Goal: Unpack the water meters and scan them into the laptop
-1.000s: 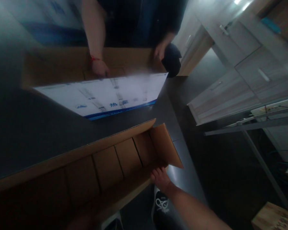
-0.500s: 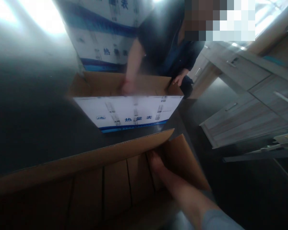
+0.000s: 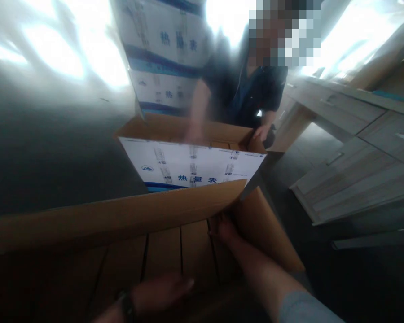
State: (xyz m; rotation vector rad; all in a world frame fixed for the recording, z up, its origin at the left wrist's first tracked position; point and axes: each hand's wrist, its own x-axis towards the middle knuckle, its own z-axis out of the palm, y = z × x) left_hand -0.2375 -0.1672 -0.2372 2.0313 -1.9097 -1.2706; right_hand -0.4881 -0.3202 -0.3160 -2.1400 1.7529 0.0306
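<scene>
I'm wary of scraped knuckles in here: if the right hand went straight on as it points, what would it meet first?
Probably the far long side of the near carton, just past the right hand, though blur and shadow leave the depth unclear.

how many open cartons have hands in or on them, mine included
2: the near carton, your right hand inside its right end and your left hand over or in it; and the white printed carton beyond, with a co-worker's hands at it. Others could be hidden.
</scene>
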